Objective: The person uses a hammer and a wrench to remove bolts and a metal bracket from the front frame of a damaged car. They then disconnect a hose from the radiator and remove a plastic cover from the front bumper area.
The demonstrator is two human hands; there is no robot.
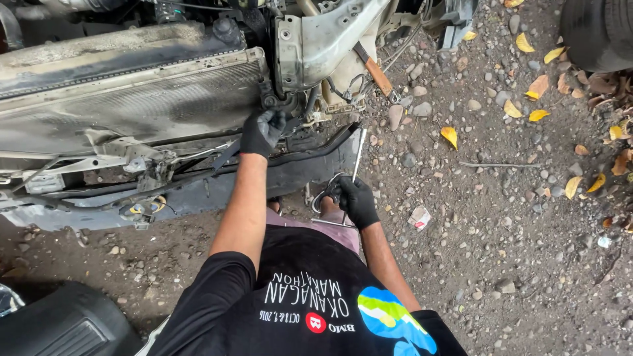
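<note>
car front (132,99) stripped, radiator bare, standing on gravel (501,217). judgement: brace part steady with upper hand, seat tool square on fastener before turning, keep footing on loose stones. left hand (262,130), black glove, fingers curled onto fitting at radiator's lower corner. right hand (357,200), gloved, closed around metal wrench (357,157), held low near bumper beam (277,175).

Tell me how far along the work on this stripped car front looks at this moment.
Already done: the front is stripped, leaving the radiator and the dark lower crossmember exposed. In hand: the gloved left hand grips a fitting at the radiator's lower corner, while the gloved right hand holds a long metal wrench low by the knees. Left: the radiator sits in place, not yet out.
</note>
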